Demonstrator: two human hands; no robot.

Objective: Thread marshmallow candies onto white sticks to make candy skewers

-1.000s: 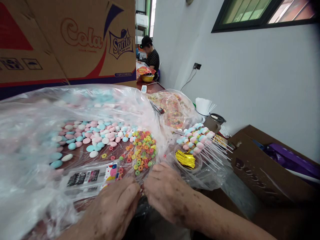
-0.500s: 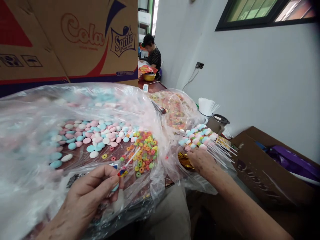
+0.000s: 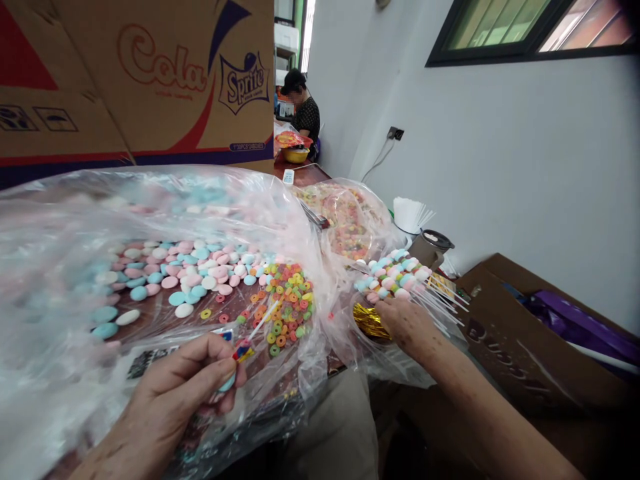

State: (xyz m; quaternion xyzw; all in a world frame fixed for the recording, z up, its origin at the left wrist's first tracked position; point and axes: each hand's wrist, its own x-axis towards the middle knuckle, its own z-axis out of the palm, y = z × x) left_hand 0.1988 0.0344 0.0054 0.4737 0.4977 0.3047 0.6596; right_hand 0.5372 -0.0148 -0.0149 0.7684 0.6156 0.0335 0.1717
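At the lower left, my left hand (image 3: 195, 380) is closed on a candy skewer, whose white stick (image 3: 263, 319) points up and right. A bright red, blue and yellow piece of wrapping (image 3: 243, 351) shows at its fingertips, with a pale blue candy (image 3: 227, 383) beneath. My right hand (image 3: 407, 327) is beside a round holder of gold twist ties (image 3: 369, 321), just in front of a pile of candy skewers (image 3: 393, 275). Its fingers are bent together; anything pinched in them is hidden.
Loose pink, blue and white candies (image 3: 200, 273) and ring gummies (image 3: 290, 303) lie on clear plastic (image 3: 240, 193). A large carton (image 3: 165, 127) stands behind. Farther right are a mug (image 3: 430, 247), white sticks (image 3: 413, 212) and an open box (image 3: 520, 347). A co-worker (image 3: 305, 110) sits beyond.
My right hand has shifted slightly right, and more of the gold twist ties shows. The left hand keeps its hold with little movement. The view has turned slightly.
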